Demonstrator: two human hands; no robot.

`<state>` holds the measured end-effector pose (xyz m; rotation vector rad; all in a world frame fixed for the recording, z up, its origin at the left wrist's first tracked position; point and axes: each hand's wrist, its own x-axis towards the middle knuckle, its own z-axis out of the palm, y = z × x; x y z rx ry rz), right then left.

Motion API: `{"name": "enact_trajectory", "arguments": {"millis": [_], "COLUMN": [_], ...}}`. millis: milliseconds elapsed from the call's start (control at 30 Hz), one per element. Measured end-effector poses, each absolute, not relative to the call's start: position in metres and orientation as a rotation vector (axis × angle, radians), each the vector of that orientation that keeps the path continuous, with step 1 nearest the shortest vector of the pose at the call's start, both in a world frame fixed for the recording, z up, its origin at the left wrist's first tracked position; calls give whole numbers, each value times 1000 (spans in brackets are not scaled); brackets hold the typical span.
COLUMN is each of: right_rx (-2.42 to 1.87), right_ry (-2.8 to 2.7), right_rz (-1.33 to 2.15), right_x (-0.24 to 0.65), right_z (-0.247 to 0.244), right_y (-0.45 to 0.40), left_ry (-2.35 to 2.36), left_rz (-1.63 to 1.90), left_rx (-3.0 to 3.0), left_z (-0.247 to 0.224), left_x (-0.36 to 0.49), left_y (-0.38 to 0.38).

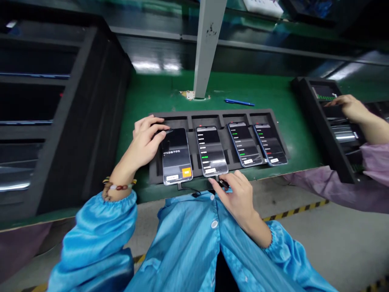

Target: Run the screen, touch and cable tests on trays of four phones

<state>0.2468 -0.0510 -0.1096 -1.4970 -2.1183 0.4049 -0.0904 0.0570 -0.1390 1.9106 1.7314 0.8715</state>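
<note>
A black foam tray (209,112) holds a row of lit phones. My left hand (146,142) rests at the upper left corner of the leftmost phone (176,156), its fingers apart. That phone shows an orange button, and a black cable plug (179,186) sits at its lower edge. My right hand (235,194) pinches a black connector (224,183) at the bottom of the second phone (211,150). Two more phones, the third (244,144) and the fourth (270,144), lie tilted on the tray's right side with green and red text on their screens.
A blue pen (239,102) lies behind the tray, right of a grey metal post (208,44). Tall black foam trays (82,105) stand at the left. Another person's hand (354,108) is over a black tray (319,134) at the right. The green table (146,95) ends near my body.
</note>
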Motion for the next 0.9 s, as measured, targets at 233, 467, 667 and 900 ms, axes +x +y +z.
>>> {"name": "enact_trajectory", "arguments": {"millis": [233,467,667,900], "right_rx": [-1456,-1460,-1433,-1517], "right_ry": [-2049,-1865,-1961,-2638], "right_rz": [543,696,388,-281], "right_x": [247,344,377,317], "right_z": [-107,-18,54,69], "right_y": [-53,-54,22,171], "left_ry": [1721,1703,1699,1715], "left_rz": [869,877,901,870], "left_rx": [1919,1926,1947,1967], "left_z": [-142,-144,-149,-145], "left_x": [-93,-96,-97,-96], "left_y": [59,60,61,59]}}
